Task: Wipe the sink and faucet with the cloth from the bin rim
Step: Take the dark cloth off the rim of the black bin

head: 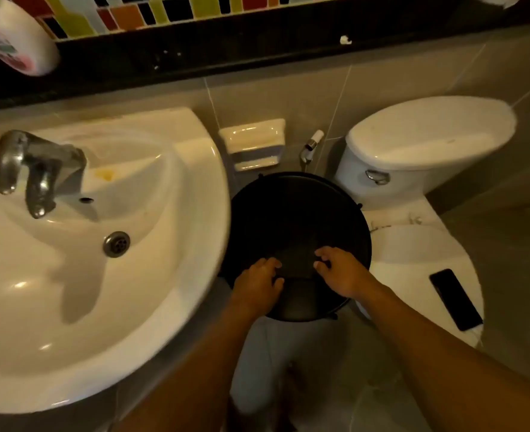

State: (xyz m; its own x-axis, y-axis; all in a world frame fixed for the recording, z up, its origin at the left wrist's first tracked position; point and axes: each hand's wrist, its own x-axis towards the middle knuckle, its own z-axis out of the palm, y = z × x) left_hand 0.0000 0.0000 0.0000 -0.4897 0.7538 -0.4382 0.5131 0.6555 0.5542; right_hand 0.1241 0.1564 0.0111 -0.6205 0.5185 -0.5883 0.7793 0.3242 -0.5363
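A white sink [164,260] fills the left side, with a dull metal faucet [36,173] at its back and a drain [116,243] in the bowl. To its right a round black bin [295,207] stands on the floor. A dark cloth [298,291] hangs over the bin's near rim and is hard to tell apart from the black bin. My left hand [257,283] pinches the cloth's left edge with curled fingers. My right hand [340,272] pinches its right edge the same way.
A white toilet [425,141] stands right of the bin, with a black phone [455,299] lying on its closed lid. A soap holder [253,145] and a spray nozzle [310,146] hang on the tiled wall. A white bottle [14,39] sits on the dark ledge.
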